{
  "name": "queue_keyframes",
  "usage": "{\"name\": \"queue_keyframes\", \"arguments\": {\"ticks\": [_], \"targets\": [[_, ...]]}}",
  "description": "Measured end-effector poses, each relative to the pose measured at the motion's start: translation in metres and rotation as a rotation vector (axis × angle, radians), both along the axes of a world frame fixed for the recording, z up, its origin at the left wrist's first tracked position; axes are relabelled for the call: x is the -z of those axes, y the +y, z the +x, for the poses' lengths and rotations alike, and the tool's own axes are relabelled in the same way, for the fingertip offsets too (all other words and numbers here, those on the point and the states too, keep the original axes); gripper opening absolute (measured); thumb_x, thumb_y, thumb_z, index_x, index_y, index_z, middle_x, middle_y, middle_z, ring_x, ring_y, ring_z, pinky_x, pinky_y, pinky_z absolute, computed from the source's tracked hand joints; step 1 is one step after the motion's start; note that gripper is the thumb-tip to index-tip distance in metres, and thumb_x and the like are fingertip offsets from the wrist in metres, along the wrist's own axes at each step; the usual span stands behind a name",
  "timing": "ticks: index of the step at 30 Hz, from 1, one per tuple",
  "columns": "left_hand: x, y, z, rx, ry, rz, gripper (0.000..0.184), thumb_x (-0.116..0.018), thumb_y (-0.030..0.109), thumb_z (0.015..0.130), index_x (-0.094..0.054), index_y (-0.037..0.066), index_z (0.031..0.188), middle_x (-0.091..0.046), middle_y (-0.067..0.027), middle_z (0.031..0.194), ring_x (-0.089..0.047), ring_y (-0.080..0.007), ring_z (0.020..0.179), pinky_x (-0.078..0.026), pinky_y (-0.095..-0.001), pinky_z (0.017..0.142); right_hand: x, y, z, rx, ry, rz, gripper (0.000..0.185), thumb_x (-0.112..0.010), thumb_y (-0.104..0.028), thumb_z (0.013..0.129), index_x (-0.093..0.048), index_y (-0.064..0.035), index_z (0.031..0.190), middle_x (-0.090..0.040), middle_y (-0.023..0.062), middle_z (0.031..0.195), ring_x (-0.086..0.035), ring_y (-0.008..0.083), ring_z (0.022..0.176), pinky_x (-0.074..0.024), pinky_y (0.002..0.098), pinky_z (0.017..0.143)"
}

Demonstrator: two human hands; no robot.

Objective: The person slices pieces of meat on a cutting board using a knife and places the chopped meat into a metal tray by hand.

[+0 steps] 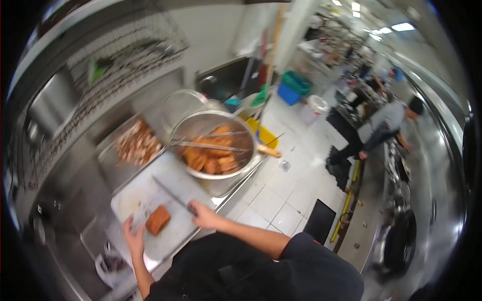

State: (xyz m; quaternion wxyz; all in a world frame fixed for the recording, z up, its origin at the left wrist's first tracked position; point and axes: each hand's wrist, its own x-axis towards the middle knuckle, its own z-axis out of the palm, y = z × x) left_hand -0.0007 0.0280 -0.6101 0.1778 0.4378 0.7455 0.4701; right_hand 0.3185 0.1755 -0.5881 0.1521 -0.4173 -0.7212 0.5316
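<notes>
On the white cutting board (181, 228) lies a reddish-brown block of cooked meat (158, 220). My left hand (134, 237) is just left of the block, thumb and fingers apart; whether a fingertip touches the meat I cannot tell. My right hand (207, 216) is wrapped round the handle of a long kitchen knife (172, 192). The blade points away to the upper left, low over the board and apart from the meat. Behind the board, a metal tray (109, 168) holds chopped meat (138, 143).
A large pot (221, 176) of browned meat pieces stands beyond the board, with metal tongs (213, 145) across it. A plastic bag (111, 268) lies near my left arm. Wire shelving (108, 75) hangs over the counter. Another person (386, 120) works at the right.
</notes>
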Motion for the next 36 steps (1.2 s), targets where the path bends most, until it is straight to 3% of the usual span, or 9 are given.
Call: {"name": "queue_keyframes", "arguments": {"ticks": [5,8,14,18,21,25,31,34,36], "targets": [[0.003,-0.026,-0.017,-0.321,-0.287,0.009,0.050,-0.074,0.015,0.096,-0.060,0.005,0.142,-0.064,-0.0094,0.128,-0.060,-0.0161,0.100,-0.051,-0.0331,0.089,-0.049,-0.035,0.030,0.081,0.011,0.090,0.037,-0.062,-0.022,0.103,-0.046,-0.0039,0.132,-0.071,0.0277,0.092,-0.069,0.0513,0.089,-0.0536,0.0569,0.076],[-0.004,-0.014,-0.012,-0.385,-0.392,-0.059,0.049,-0.074,0.019,0.096,-0.060,0.003,0.140,-0.064,-0.0098,0.129,-0.062,-0.0196,0.104,-0.050,-0.0343,0.094,0.009,-0.038,0.039,0.041,-0.209,0.056,0.037,-0.061,-0.020,0.105,-0.048,-0.0040,0.135,-0.072,0.0294,0.098,-0.070,0.0495,0.097,-0.0557,0.0543,0.083],[0.032,-0.002,-0.030,0.110,0.383,-0.588,0.048,-0.076,0.017,0.077,-0.074,-0.001,0.121,-0.069,-0.0265,0.124,-0.061,-0.0428,0.123,-0.046,-0.0490,0.111,-0.009,-0.041,0.040,0.043,-0.295,0.084,0.045,-0.067,-0.027,0.100,-0.050,-0.0044,0.135,-0.071,0.0316,0.103,-0.070,0.0507,0.097,-0.0555,0.0567,0.083],[0.019,-0.004,-0.015,0.022,0.346,-0.555,0.049,-0.075,0.031,0.087,-0.072,0.001,0.126,-0.069,-0.0235,0.129,-0.062,-0.0395,0.125,-0.048,-0.0480,0.109,0.002,-0.037,0.049,0.051,-0.335,0.122,0.045,-0.067,-0.028,0.098,-0.057,-0.0023,0.134,-0.071,0.0319,0.100,-0.069,0.0520,0.094,-0.0559,0.0561,0.082],[-0.036,0.007,0.009,-0.131,0.141,-0.237,0.036,-0.075,0.016,0.088,-0.072,0.001,0.121,-0.069,-0.0190,0.121,-0.067,-0.0337,0.109,-0.054,-0.0418,0.096,-0.052,-0.045,0.046,0.061,-0.278,0.133,0.036,-0.065,-0.023,0.101,-0.052,-0.0029,0.127,-0.069,0.0342,0.090,-0.066,0.0559,0.088,-0.0506,0.0628,0.075],[-0.053,0.015,0.023,-0.082,-0.179,-0.096,0.033,-0.076,0.012,0.086,-0.073,0.003,0.117,-0.068,-0.0141,0.116,-0.065,-0.0251,0.101,-0.054,-0.0358,0.086,-0.043,-0.051,0.048,0.070,-0.261,0.138,0.032,-0.066,-0.022,0.100,-0.052,-0.0025,0.121,-0.069,0.0340,0.089,-0.065,0.0568,0.088,-0.0496,0.0629,0.076],[-0.059,0.016,0.037,0.075,0.049,-0.164,0.037,-0.077,0.019,0.086,-0.073,0.003,0.118,-0.068,-0.0144,0.116,-0.064,-0.0315,0.111,-0.053,-0.0423,0.094,-0.053,-0.047,0.045,0.022,-0.362,0.092,0.038,-0.065,-0.019,0.099,-0.054,0.0008,0.130,-0.069,0.0347,0.096,-0.066,0.0541,0.094,-0.0518,0.0602,0.080],[-0.048,0.023,0.039,0.160,0.156,-0.218,0.051,-0.080,0.031,0.086,-0.072,-0.002,0.124,-0.068,-0.0215,0.116,-0.064,-0.0397,0.110,-0.051,-0.0470,0.099,0.004,-0.061,0.051,0.066,-0.330,0.222,0.032,-0.063,-0.017,0.098,-0.059,0.0018,0.123,-0.070,0.0318,0.097,-0.068,0.0511,0.091,-0.0537,0.0585,0.079],[-0.041,0.028,0.044,0.185,0.070,-0.272,0.053,-0.085,0.026,0.081,-0.070,-0.005,0.121,-0.068,-0.0223,0.111,-0.065,-0.0387,0.108,-0.052,-0.0449,0.097,0.017,-0.055,0.050,0.046,-0.348,0.177,0.035,-0.062,-0.015,0.096,-0.057,-0.0002,0.127,-0.069,0.0304,0.098,-0.067,0.0506,0.092,-0.0535,0.0595,0.078]]}}
